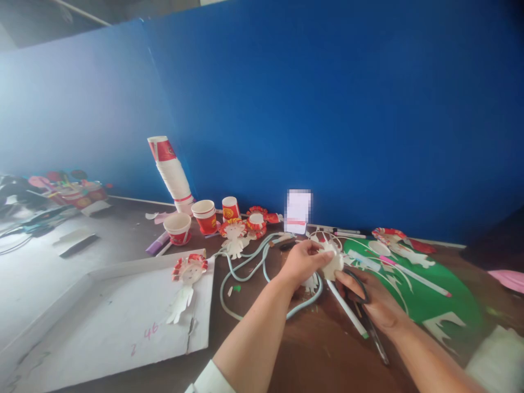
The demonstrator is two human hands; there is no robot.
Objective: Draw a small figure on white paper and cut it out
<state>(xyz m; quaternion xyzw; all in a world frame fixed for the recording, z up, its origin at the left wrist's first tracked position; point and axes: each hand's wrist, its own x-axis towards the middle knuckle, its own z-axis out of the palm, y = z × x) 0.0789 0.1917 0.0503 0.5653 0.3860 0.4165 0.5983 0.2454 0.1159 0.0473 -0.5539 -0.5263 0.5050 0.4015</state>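
My left hand (305, 261) is closed on a white paper cutout (331, 267), thumb on top of it. My right hand (374, 300) is closed around black-handled scissors (363, 292), its fingertips by the lower edge of the same cutout; the blades are mostly hidden. Below my hands lies a white marker with a green end (347, 311), and beside it a dark pen (377, 341). Thin white paper strips (395, 281) lie on a green round sheet (442, 278) to the right.
A looped pale-blue cable (229, 273) lies left of my hands. Behind it stand red-and-white paper cups (204, 215) and a tall leaning cup stack (174, 177). A cut-paper figure (192, 270) rests on a white box lid (123, 316). A blue partition (327, 109) rises behind.
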